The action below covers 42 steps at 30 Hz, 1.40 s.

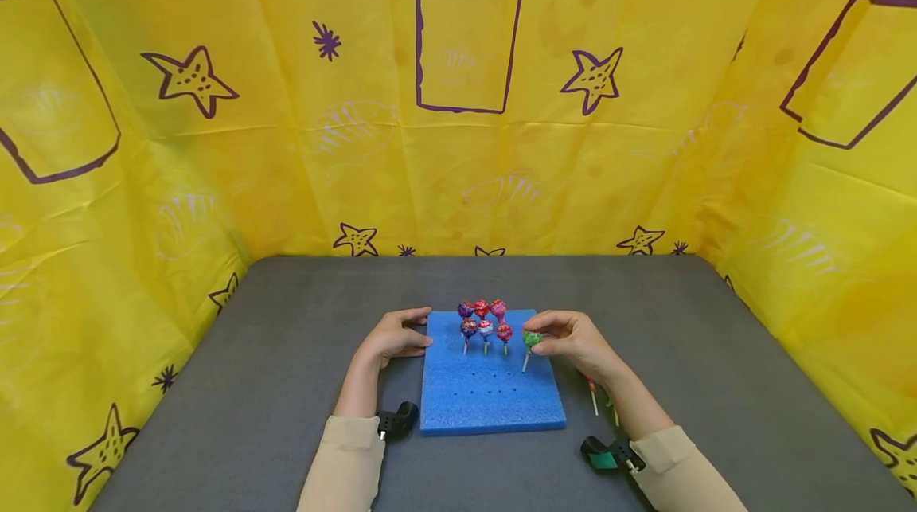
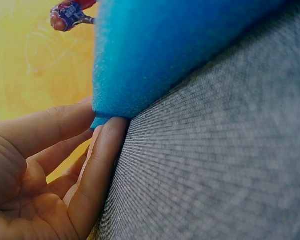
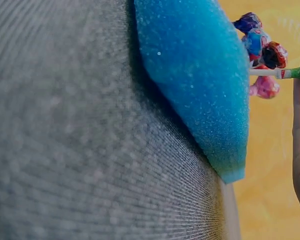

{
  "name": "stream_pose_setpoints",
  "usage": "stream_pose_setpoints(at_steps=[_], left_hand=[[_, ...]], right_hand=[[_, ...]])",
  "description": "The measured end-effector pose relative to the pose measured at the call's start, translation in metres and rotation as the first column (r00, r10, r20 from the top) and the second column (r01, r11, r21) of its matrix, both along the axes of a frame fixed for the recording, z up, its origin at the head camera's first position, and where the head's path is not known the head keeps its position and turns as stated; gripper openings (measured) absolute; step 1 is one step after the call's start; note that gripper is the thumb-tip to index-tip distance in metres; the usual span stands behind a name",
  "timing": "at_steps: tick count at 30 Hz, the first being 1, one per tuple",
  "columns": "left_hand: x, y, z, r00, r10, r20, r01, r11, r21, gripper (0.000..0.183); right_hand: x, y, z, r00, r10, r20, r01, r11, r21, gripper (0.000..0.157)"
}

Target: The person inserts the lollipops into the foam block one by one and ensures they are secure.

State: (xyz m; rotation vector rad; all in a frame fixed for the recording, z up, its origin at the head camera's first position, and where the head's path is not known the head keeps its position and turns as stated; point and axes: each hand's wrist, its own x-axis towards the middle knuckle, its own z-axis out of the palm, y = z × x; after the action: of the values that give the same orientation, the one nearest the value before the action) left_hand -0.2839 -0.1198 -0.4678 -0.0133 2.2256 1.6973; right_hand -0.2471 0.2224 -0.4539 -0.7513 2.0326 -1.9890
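Observation:
A blue foam board lies flat on the grey table. My left hand touches its far left corner and edge with fairly straight fingers; the left wrist view shows the fingertips against the foam's side. My right hand pinches a green-wrapped lollipop by its head, over the board's right part. Its white stick points down, the lower end right at the foam's top surface. Two rows of three wrapped lollipops, in red, pink and purple-blue, stand upright in the foam, left of the green one.
Small holes dot the board's near half. Beneath my right forearm lie more lollipops, with an orange-and-white stick and a green one showing. Black wrist straps sit at both sleeves. A yellow patterned cloth encloses the table.

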Motion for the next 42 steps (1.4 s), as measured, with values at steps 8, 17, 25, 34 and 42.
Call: stream_pose_setpoints(at_steps=[8,17,25,34,42], left_hand=[[-0.0007,0.0002,0.0001,1.000,-0.003,0.002,0.003,1.000,0.003,0.065],[-0.0001,0.0006,-0.0001,1.000,-0.002,0.003,0.002,1.000,-0.004,0.066],[-0.0002,0.0015,0.0003,1.000,0.007,-0.001,-0.007,1.000,-0.015,0.065],[0.0007,0.0010,0.0008,1.000,0.004,0.004,-0.004,1.000,-0.015,0.065],[0.0013,0.0010,0.0022,1.000,0.000,0.003,0.000,1.000,-0.013,0.065]], right_hand=[[-0.0014,-0.0010,-0.0005,1.000,-0.005,0.010,0.005,1.000,0.026,0.031],[-0.0013,-0.0018,-0.0021,1.000,0.026,-0.005,-0.026,0.999,0.043,0.030],[-0.0029,0.0008,-0.0043,0.995,0.100,-0.022,-0.099,0.994,0.043,0.027],[-0.0030,0.0012,-0.0066,0.985,0.172,-0.020,-0.172,0.985,0.034,0.023],[-0.0019,0.0007,-0.0061,0.980,0.198,-0.019,-0.197,0.980,0.039,0.026]])
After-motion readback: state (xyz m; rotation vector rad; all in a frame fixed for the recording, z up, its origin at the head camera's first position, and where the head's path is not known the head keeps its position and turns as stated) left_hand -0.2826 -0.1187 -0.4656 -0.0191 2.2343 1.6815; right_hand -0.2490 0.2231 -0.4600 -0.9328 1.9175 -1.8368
